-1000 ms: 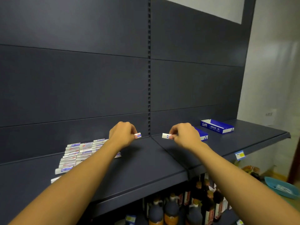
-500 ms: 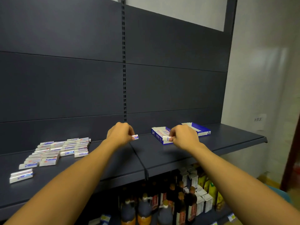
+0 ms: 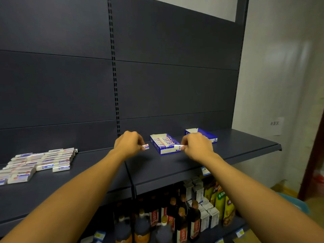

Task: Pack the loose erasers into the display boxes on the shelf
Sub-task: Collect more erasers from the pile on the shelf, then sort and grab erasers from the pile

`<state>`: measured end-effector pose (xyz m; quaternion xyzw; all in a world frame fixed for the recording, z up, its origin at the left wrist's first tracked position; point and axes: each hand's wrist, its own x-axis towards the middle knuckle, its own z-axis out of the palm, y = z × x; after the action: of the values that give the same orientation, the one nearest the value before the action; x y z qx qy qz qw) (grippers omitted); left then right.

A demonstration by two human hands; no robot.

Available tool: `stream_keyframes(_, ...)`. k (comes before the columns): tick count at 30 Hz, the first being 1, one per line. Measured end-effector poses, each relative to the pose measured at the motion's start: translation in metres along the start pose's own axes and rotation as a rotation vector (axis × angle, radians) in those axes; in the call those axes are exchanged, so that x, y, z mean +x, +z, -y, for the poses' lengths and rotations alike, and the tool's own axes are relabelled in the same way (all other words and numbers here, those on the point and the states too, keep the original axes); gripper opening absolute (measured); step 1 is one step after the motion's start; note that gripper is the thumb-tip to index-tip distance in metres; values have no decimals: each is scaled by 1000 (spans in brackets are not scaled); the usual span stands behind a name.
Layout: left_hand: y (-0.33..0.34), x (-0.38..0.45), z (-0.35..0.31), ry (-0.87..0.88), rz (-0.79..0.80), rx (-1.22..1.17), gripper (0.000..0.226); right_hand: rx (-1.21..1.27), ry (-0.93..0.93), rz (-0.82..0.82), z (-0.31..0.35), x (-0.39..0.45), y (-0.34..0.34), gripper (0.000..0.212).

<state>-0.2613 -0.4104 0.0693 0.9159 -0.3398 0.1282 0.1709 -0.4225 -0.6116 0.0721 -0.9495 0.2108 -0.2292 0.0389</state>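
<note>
While each hand pinched an eraser, the right hand [image 3: 197,148] was right at the box [image 3: 164,144], left hand [image 3: 128,143] just beside it.

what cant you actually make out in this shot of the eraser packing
Head view only:
- Far blue cardboard display box: the right hand hides its near part, so its contents cannot be told.
- Pile of loose white wrapped erasers: cut off by the left edge, no full count.
- Eraser in the left hand: mostly hidden by fingers.
- Labels: too small to read.
</note>
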Motion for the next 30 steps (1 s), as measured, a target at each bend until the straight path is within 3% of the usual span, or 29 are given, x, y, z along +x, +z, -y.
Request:
stream_keyframes(13,54,105,-15,-30,-16,-113,18,76,-39,24,-36,106,33,15)
stream_keyframes(20,78,141,-16,-29,-15,-173,18,248,-32,62,-50,158,83,15)
stream_keyframes(30,118,164,-22,-120,-94,-276,17,468,-173,108,-78,205,140,14)
